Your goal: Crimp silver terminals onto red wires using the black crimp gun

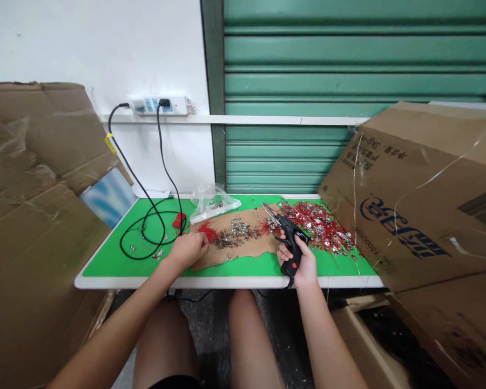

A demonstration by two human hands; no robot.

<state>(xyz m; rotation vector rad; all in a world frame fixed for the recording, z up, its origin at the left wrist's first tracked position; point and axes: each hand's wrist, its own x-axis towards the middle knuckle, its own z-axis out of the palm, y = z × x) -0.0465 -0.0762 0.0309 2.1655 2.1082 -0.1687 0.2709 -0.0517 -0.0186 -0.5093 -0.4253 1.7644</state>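
Note:
My right hand [303,261] is wrapped round the grip of a black glue gun [290,248], its nozzle pointing up and to the left over the cardboard's right end. My left hand [189,249] rests at the left end of a flat cardboard piece [202,261]. Its fingers are curled together beside a bunch of red strands [209,232]; what they hold, if anything, is hidden. On the cardboard's middle lie small silvery pieces [238,227] amid dark specks. A big pile of red strands with shiny silvery pieces [319,227] spreads to the right of the glue gun.
A clear plastic bag [214,201] lies behind the cardboard on the green tabletop [117,262]. Black cables [123,154] run from a wall power strip [178,105] to the table's left, near a red object [179,220]. Large cardboard boxes [421,200] flank both sides.

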